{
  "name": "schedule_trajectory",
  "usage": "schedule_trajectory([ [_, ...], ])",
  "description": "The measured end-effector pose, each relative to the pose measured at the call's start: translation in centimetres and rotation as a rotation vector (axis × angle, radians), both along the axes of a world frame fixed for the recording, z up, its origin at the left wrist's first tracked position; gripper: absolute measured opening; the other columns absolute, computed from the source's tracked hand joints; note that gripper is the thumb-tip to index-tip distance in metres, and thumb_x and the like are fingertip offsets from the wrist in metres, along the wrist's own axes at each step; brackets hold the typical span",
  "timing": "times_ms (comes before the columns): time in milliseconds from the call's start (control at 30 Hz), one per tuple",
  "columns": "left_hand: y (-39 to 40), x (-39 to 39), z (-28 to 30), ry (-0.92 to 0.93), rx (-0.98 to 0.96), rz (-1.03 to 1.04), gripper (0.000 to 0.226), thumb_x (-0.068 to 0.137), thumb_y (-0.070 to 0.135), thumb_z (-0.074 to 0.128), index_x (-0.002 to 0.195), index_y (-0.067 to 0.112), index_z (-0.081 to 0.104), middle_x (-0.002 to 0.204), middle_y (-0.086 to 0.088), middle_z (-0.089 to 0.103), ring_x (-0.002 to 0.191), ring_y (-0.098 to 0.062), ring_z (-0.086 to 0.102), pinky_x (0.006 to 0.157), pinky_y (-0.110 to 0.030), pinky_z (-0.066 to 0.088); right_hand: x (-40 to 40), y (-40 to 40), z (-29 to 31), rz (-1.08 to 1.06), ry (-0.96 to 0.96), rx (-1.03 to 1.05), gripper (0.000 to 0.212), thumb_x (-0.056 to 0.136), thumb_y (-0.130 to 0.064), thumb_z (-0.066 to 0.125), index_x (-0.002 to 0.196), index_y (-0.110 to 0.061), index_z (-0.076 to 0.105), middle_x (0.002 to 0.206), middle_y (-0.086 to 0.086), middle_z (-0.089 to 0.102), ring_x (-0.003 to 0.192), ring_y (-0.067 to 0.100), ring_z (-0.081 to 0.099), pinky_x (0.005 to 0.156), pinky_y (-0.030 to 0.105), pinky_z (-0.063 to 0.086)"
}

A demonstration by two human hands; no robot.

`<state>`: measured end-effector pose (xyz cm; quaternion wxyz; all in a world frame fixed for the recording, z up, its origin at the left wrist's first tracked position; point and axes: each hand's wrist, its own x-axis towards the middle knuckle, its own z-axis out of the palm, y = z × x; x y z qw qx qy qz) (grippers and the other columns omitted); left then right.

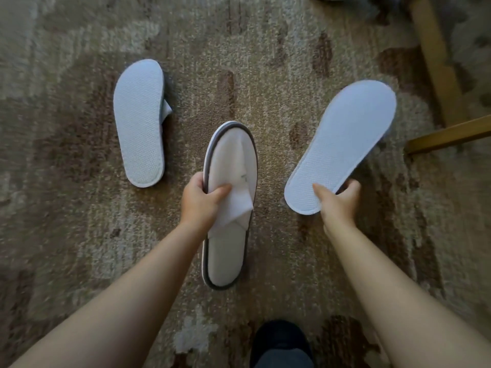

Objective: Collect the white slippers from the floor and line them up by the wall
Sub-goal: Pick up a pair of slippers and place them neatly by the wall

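Both hands are full. The left hand [202,201] has its grip clamped on the middle slipper [229,208], thumb pressed over the folded white strap, fingers curled round the dark-trimmed edge; that slipper faces up, toe pointing away from the person. The right hand [338,200] has its grip clamped on the heel end of the right slipper [342,144], which is turned sole-up, its textured white underside showing, angled up and to the right. Whether either slipper is touching the carpet [79,248] or lifted off it, I cannot tell.

Off to the left, well apart from both hands, a third slipper [139,123] lies sole-up on the patterned carpet, a bit of its strap poking out at the right edge. A wooden furniture leg [435,62] runs down the upper right. A dark shoe [281,341] sits at the bottom edge, between the forearms.
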<state>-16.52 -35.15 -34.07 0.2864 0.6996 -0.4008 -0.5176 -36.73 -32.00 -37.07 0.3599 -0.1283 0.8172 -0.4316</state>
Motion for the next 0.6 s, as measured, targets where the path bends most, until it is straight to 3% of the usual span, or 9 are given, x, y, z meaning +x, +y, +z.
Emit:
schedule_trajectory([
  [67, 0.2, 0.2, 2.4, 0.023, -0.022, 0.011, 0.022, 0.074, 0.013, 0.067, 0.07, 0.027, 0.05, 0.075, 0.005, 0.057, 0.071, -0.014, 0.054, 0.071, -0.036, 0.048, 0.4, 0.3, 3.2, 0.038, 0.022, -0.059, 0.044, 0.075, -0.002, 0.062, 0.113, -0.005, 0.04, 0.097, 0.005, 0.052, 0.078, 0.013, 0.053, 0.063, 0.012, 0.045],
  [100, 0.3, 0.3, 3.9, 0.036, -0.043, 0.012, 0.022, 0.074, 0.013, 0.067, 0.07, 0.026, 0.05, 0.074, 0.005, 0.057, 0.07, -0.013, 0.054, 0.068, -0.033, 0.047, 0.7, 0.5, 5.0, 0.058, 0.031, -0.084, 0.042, 0.075, -0.001, 0.061, 0.113, -0.005, 0.041, 0.098, 0.006, 0.052, 0.08, 0.015, 0.054, 0.065, 0.013, 0.046],
  [167, 0.6, 0.7, 8.1, 0.052, -0.078, 0.017, 0.021, 0.074, 0.013, 0.067, 0.07, 0.026, 0.051, 0.073, 0.007, 0.057, 0.069, -0.01, 0.054, 0.064, -0.026, 0.047, 1.4, 1.1, 9.5, 0.108, 0.022, -0.114, 0.038, 0.076, -0.001, 0.059, 0.11, -0.007, 0.042, 0.1, 0.008, 0.053, 0.088, 0.019, 0.055, 0.076, 0.028, 0.048],
  [233, 1.2, 1.4, 13.8, 0.047, -0.096, 0.037, 0.019, 0.074, 0.015, 0.068, 0.07, 0.027, 0.053, 0.073, 0.009, 0.058, 0.068, -0.006, 0.055, 0.061, -0.022, 0.049, 2.2, 2.0, 15.3, 0.169, -0.005, -0.14, 0.033, 0.077, -0.002, 0.059, 0.103, -0.012, 0.042, 0.098, 0.006, 0.055, 0.086, 0.018, 0.056, 0.075, 0.031, 0.048],
  [367, 0.9, 2.5, 27.1, 0.029, -0.117, 0.06, 0.021, 0.073, 0.013, 0.068, 0.068, 0.028, 0.054, 0.074, 0.01, 0.059, 0.068, -0.004, 0.056, 0.059, -0.02, 0.05, 2.7, 2.3, 28.9, 0.296, -0.054, -0.216, 0.028, 0.078, -0.004, 0.06, 0.093, -0.019, 0.041, 0.081, -0.011, 0.052, 0.07, 0.002, 0.053, 0.052, 0.009, 0.047],
  [533, -1.3, 0.8, 43.8, 0.053, -0.156, 0.054, 0.022, 0.073, 0.011, 0.068, 0.071, 0.028, 0.054, 0.076, 0.007, 0.059, 0.069, -0.007, 0.058, 0.063, -0.026, 0.05, 1.4, 0.6, 46.1, 0.313, -0.092, -0.273, 0.028, 0.077, -0.003, 0.06, 0.09, -0.02, 0.042, 0.079, -0.012, 0.052, 0.059, -0.01, 0.058, 0.045, 0.004, 0.045],
  [600, -2.1, -0.7, 49.8, 0.087, -0.186, 0.031, 0.022, 0.074, 0.011, 0.067, 0.073, 0.028, 0.054, 0.077, 0.007, 0.061, 0.068, -0.006, 0.06, 0.065, -0.027, 0.052, 0.2, 0.2, 52.0, 0.287, -0.09, -0.294, 0.028, 0.077, -0.005, 0.061, 0.093, -0.02, 0.043, 0.081, -0.012, 0.053, 0.065, -0.002, 0.059, 0.047, 0.007, 0.048],
])
